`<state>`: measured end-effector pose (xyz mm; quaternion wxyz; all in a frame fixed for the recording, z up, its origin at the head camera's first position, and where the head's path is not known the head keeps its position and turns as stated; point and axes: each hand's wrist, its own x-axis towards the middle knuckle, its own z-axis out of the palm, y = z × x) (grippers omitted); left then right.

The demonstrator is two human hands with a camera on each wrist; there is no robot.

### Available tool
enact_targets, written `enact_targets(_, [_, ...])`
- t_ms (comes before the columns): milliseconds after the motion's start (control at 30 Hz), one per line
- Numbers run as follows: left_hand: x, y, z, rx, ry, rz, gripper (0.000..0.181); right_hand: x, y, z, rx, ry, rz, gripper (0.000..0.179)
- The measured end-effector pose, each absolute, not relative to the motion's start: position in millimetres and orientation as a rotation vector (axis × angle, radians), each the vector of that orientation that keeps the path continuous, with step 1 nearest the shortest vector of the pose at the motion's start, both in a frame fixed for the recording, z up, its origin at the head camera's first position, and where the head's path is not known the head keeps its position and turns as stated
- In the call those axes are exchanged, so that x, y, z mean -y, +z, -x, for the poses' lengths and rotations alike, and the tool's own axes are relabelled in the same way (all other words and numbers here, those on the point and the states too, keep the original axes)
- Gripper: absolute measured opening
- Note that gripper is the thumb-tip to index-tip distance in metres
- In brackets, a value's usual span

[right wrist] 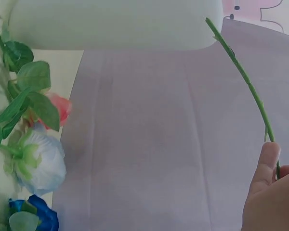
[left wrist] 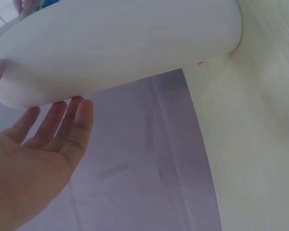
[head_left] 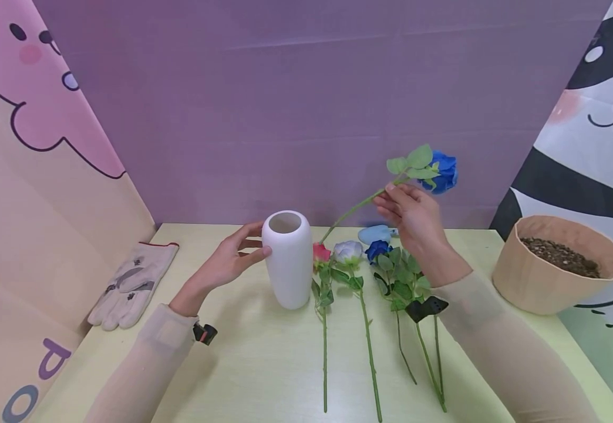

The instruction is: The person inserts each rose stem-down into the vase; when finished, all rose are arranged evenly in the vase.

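Observation:
A white vase stands upright on the table, its mouth uncovered. My left hand holds it near the top from the left, thumb on the front and fingers around the far side; the left wrist view shows the fingertips against the vase wall. Up and to the right, my right hand pinches the green stem of a blue artificial rose just below its leaves. That stem slants down to the left, and its cut end overlaps the vase in the right wrist view. Whether it touches the vase I cannot tell.
Right of the vase lie a pink flower, a white flower and a blue flower with leafy stems. Behind is a light-blue object. Gloves lie left; a soil-filled pot stands right.

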<state>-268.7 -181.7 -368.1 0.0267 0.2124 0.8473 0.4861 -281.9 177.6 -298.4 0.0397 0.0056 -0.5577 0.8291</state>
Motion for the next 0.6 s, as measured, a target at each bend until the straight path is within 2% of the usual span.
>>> enact_targets(600, [181.2,-367.7,269.5,-2.597,1.528,-0.649,0.058,-156.3,-290.0,280.0,1.508,2.684,-0.027,0.025])
